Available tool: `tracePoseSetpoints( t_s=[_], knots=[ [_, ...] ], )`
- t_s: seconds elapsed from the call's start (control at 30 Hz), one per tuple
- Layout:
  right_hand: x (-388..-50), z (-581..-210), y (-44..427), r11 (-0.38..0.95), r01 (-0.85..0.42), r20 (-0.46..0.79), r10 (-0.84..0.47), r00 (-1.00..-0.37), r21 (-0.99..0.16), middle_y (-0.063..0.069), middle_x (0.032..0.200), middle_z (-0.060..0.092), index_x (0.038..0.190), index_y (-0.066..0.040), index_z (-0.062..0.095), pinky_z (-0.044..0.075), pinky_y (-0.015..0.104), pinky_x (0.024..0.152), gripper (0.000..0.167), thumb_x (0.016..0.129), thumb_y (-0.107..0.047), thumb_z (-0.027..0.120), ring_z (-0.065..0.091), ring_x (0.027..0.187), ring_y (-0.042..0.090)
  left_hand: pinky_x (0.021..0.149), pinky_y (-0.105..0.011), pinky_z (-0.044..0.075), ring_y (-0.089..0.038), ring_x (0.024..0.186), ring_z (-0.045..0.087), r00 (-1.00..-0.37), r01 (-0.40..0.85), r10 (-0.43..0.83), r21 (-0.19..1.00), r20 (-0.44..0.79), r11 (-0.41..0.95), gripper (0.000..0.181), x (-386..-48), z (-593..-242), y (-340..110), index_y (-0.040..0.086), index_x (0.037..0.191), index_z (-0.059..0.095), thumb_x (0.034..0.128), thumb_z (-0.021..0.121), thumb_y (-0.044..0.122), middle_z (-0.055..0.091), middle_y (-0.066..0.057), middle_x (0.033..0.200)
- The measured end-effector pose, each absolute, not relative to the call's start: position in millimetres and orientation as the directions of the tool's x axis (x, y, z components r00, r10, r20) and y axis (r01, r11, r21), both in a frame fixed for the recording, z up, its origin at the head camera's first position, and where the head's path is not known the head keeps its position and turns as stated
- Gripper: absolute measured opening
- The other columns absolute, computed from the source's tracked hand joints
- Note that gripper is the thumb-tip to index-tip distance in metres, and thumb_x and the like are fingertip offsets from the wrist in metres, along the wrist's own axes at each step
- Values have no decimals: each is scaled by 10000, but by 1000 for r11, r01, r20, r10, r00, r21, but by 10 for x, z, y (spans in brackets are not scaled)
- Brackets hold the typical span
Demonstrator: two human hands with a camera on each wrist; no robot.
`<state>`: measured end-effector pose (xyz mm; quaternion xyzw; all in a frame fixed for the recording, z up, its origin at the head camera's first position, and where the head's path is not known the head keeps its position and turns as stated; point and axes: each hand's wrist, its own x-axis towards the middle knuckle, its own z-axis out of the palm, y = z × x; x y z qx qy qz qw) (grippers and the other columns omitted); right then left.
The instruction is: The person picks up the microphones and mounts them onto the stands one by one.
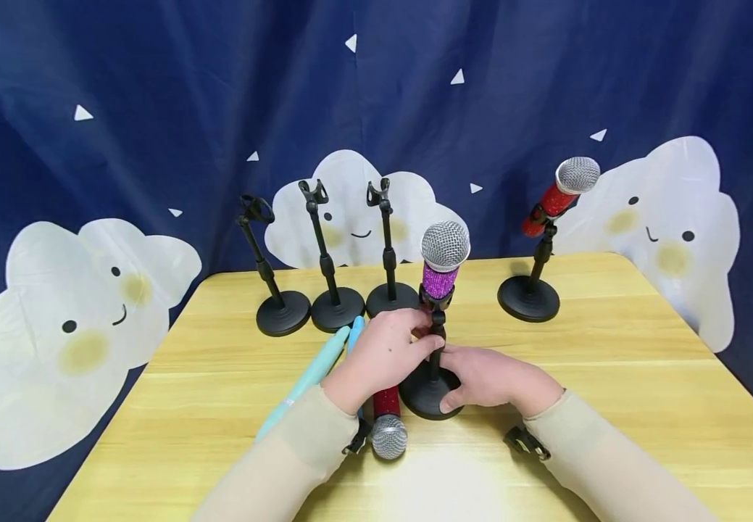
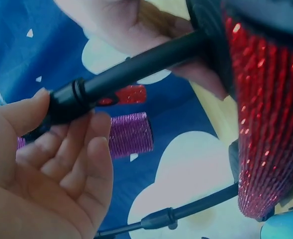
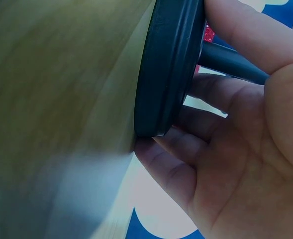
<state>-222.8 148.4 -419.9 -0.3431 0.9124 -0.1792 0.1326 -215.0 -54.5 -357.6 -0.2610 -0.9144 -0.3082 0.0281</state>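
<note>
Left hand: my left hand (image 1: 383, 348) has thumb and fingers closed about the upright of the held stand (image 1: 438, 351), just below its clip.
Right hand: my right hand (image 1: 493, 377) is curled round the rim of that stand's round base (image 1: 423, 397), thumb on the near edge.
Held stand: black and upright in front of me; base at the wooden tabletop (image 1: 611, 391). I cannot tell whether it bears fully flat.
Purple glitter microphone: the purple glitter microphone (image 1: 440, 281) sits in the clip, silver mesh head uppermost.
Loose red microphone: the loose red microphone (image 1: 388, 428) lies beside my left wrist, mesh head toward me.
Rods: a teal rod (image 1: 311, 377) and a blue rod (image 1: 355, 333) lie left of it, partly hidden by my arm.
Rear row: three black stands (image 1: 326, 264), side by side.
Right rear: a mounted red microphone (image 1: 555, 199), tilted on its own black stand (image 1: 541, 257).
</note>
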Motion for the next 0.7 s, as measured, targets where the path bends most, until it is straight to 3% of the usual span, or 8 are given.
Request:
tracePoseSetpoints(
  t_s=[0.17,0.4,0.53,0.7],
  knots=[
    [-2231,-4198,1499,714,-569,-131,-662,-738,-407,12,1180,612,1079,-101,650,494,401,876,426,818,-379,839,605,988,170,708,-284,492,-50,835,611,-885,450,425,588,192,672,128,-2158,-3586,-506,268,891,720,899,765,389,657,154,900],
    [-2224,-4217,1504,714,-564,-132,-660,-739,-414,59,1456,519,1303,-72,622,471,423,996,598,824,-358,838,589,1181,213,826,-299,526,-62,955,659,-851,462,505,669,147,582,96,-2206,-3614,-540,216,1017,750,951,714,276,709,111,995],
    [-2226,-4214,1501,721,-553,-141,-653,-744,-417,84,1410,561,1311,-48,619,460,440,1014,614,827,-356,838,582,1208,236,809,-309,526,-67,915,646,-872,412,475,695,114,589,149,-2203,-3629,-554,224,1034,720,931,734,331,690,117,973],
    [-2233,-4203,1494,723,-555,-146,-653,-743,-412,58,1330,594,1227,-59,641,478,434,975,540,830,-369,835,602,1133,214,738,-308,506,-63,859,625,-892,399,436,657,118,639,149,-2193,-3612,-529,250,980,716,911,761,374,665,136,928]
  ],
)
